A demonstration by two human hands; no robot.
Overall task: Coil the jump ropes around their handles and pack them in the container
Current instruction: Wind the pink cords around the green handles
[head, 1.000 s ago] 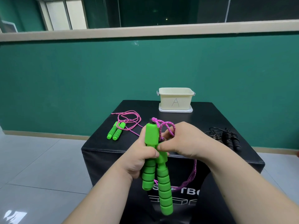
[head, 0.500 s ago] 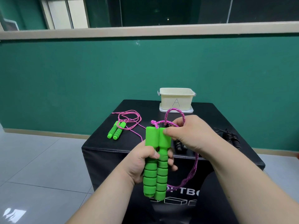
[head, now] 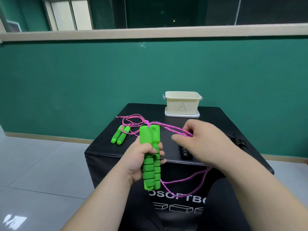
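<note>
A second jump rope with short green foam handles [head: 120, 135] lies on the left part of the black padded box [head: 216, 117], handles side by side with their long axis running from near-left to far-right and a loose pink cord [head: 131, 121] piled at their far ends. To the right, in front of the box's near edge, the left hand [head: 140, 161] grips the two ribbed green foam handles [head: 150, 157] of the jump rope being worked; fingers and thumb are curled round both at mid-length. The handles are pressed together, near upright, long axis vertical, with the cord ends pointing up and slightly away. From those top ends a doubled pink braided rope [head: 173, 130] runs almost level to the right hand [head: 205, 144], which pinches it between thumb and curled fingers. A slack loop hangs below that hand and returns toward the handle bottoms. Half a second earlier the right hand held the rope against the handle tops; it has since moved rightward, drawing the rope out. A second earlier one handle sat lower; both are now level. Behind, a cream plastic container marked "A" [head: 182, 104] stands on the box's far edge. A coiled black jump rope [head: 238, 141] lies at the right.
</note>
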